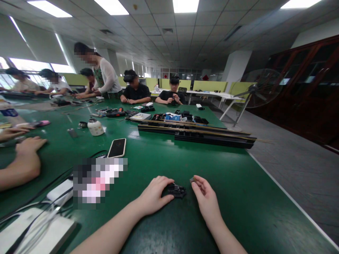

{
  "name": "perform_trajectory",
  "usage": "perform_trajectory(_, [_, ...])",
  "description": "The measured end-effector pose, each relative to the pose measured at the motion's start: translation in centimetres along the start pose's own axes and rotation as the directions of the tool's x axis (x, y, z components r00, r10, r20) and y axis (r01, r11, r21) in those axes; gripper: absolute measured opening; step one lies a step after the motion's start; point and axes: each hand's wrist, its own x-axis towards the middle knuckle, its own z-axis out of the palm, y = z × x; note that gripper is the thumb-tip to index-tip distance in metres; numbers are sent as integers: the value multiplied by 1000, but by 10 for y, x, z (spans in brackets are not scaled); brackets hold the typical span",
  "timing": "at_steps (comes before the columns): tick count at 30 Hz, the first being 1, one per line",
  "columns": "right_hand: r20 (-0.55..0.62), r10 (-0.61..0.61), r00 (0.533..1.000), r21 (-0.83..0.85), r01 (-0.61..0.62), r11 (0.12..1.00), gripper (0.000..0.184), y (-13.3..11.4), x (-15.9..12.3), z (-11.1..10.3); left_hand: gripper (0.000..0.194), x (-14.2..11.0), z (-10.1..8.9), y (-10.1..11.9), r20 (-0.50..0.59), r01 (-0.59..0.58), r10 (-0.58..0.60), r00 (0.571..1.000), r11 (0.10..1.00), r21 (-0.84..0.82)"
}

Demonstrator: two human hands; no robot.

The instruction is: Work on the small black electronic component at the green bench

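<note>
On the green table, my left hand (156,194) grips the left end of a small black part with metallic bits on it (178,191), thumb in front and fingers behind. The part rests on the tabletop; its left end is hidden by the hand. Just to the right, my right hand (206,196) pinches a small greyish piece (193,180) between thumb and fingertips. That piece is apart from the black part, and its kind is too small to make out.
A phone (117,147) lies ahead on the left, with cables and a white box (37,233) nearer me. Long black rails (214,139) with thin brass-coloured rods cross the table ahead. A jar (95,127) stands farther left. Another person's hand (30,144) rests at the left.
</note>
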Motion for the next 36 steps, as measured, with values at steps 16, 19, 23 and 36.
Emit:
perform_trajectory(16, [-4,29,1000,18,-29,999,42,-4,1,0,40,0,-1,0,2,-12,12,1000,1000,-2])
perform_trajectory(19, [-7,33,999,22,-33,999,42,-4,1,-1,40,0,-1,0,2,-15,15,1000,1000,0])
perform_trajectory(23, [-9,38,999,21,-38,999,43,-5,1,0,41,0,-1,1,5,-11,11,1000,1000,2])
perform_trajectory(36, [-28,44,999,36,-43,998,41,-6,1,0,41,0,0,0,-4,-4,4,1000,1000,3])
